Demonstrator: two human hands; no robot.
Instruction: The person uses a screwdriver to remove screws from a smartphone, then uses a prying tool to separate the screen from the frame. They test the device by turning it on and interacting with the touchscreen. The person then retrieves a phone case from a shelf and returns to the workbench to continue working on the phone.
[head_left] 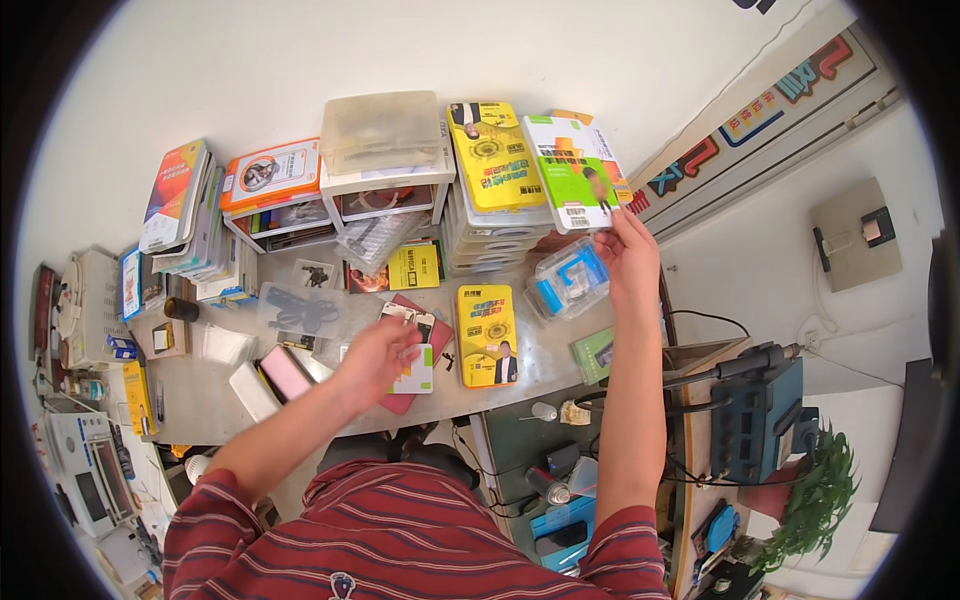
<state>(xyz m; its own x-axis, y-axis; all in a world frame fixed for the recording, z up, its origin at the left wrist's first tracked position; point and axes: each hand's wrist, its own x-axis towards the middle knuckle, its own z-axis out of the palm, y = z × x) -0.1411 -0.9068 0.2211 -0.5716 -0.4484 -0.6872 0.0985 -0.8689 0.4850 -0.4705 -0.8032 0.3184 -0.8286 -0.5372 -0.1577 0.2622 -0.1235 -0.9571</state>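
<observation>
My right hand (630,245) grips the lower edge of a green-and-white flat package (558,170) raised at the right of the stacks, beside a yellow package (478,150) atop clear drawers. Below it sits a clear plastic case with blue inserts (566,280). My left hand (385,355), fingers loosely bent and apart, is over a small white-and-green package (412,378) on a dark red flat item (428,328); I cannot tell whether it touches either. Another yellow package (486,335) lies between my hands.
Stacked boxes (175,195), white drawer units (380,180) and loose trays (300,310) crowd the back and left of the metal desk (200,410). To the right stand a dark blue device with hoses (750,430) and a plant (810,500). Appliances (90,480) line the far left.
</observation>
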